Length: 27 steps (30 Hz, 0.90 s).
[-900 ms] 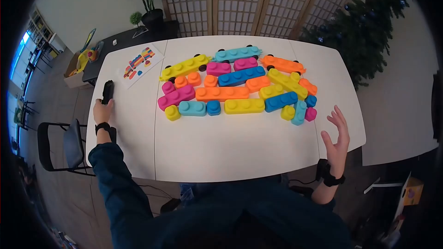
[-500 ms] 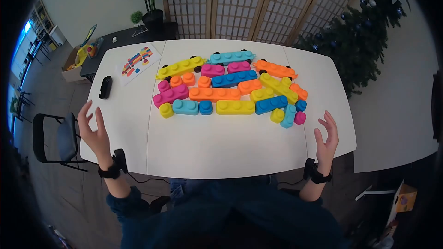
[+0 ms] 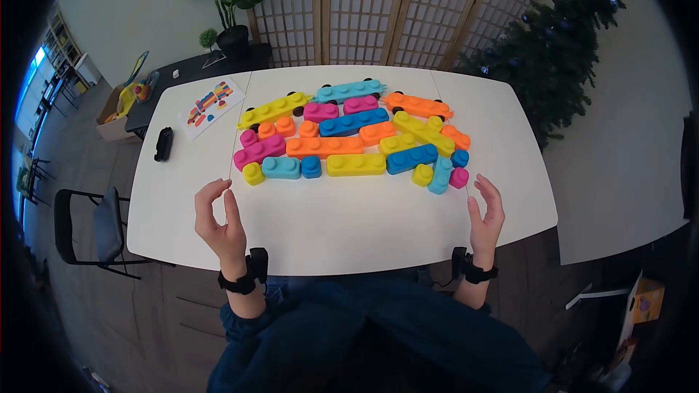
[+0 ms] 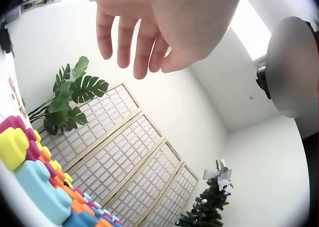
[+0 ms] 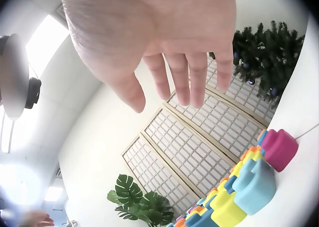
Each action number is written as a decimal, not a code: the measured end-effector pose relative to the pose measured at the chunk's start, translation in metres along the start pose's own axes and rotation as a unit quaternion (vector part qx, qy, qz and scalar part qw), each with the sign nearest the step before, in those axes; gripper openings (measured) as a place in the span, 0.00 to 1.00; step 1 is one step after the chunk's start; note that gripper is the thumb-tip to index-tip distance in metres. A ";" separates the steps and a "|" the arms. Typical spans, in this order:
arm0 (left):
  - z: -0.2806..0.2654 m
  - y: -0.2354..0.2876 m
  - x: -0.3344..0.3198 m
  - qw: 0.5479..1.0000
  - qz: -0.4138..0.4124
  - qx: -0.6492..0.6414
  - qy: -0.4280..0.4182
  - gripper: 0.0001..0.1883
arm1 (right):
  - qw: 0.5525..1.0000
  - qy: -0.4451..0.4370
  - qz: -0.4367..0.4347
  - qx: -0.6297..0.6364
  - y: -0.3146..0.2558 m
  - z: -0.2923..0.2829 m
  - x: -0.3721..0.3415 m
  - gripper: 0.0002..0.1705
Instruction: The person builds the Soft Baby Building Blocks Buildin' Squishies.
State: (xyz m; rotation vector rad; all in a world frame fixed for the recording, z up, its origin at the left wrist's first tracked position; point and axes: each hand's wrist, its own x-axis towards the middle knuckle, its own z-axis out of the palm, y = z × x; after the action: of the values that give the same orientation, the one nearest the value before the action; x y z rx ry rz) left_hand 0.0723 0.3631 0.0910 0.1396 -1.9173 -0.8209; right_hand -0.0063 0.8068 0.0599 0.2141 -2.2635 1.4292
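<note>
The left hand (image 3: 222,227) is held over the table's near left part, fingers loosely bent and holding nothing, below the yellow block (image 3: 253,174). Over the near right part is the right hand (image 3: 486,220), fingers spread from the thumb, empty, just below the magenta block (image 3: 459,177). Between and beyond the hands lie several coloured blocks, among them a long orange one (image 3: 324,147) and a yellow one (image 3: 356,165). Three wheeled pieces, yellow (image 3: 275,110), light blue (image 3: 350,91) and orange (image 3: 419,105), stand along the far side. Both wrist views show bare, empty palms.
A picture sheet (image 3: 211,107) and a black object (image 3: 164,144) lie on the white table (image 3: 349,236) at the left. Beyond are a dark side table (image 3: 191,86), a plant (image 3: 231,40), a folding screen (image 3: 364,14) and a decorated tree (image 3: 553,65). A chair (image 3: 108,225) stands at left.
The left hand has let go of the black object, which stays on the table, and has moved right and toward the near edge. The right hand has shifted slightly left in the head view.
</note>
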 end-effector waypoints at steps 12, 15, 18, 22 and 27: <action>-0.050 -0.028 -0.021 0.996 -0.073 0.047 -0.008 0.06 | 0.999 0.043 0.007 -0.010 0.003 -0.015 -0.010 0.23; -0.052 -0.031 -0.023 0.997 -0.064 0.045 -0.027 0.07 | 1.000 0.029 0.005 -0.007 0.004 -0.009 -0.009 0.23; -0.052 -0.026 -0.013 0.998 -0.028 0.061 -0.021 0.06 | 1.000 0.016 0.005 -0.012 0.001 -0.001 -0.011 0.23; -0.059 -0.023 -0.004 0.997 -0.028 0.071 -0.016 0.07 | 1.000 0.015 -0.005 -0.010 -0.002 0.003 -0.005 0.23; -0.058 -0.013 0.019 0.995 -0.028 0.073 -0.064 0.14 | 0.999 0.027 -0.025 -0.026 -0.002 0.004 0.002 0.22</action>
State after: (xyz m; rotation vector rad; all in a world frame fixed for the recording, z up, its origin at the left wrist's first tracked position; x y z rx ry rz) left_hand 0.1081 0.3172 0.1123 0.2346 -2.1035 -0.7412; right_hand -0.0082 0.8020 0.0611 0.2104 -2.2325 1.3339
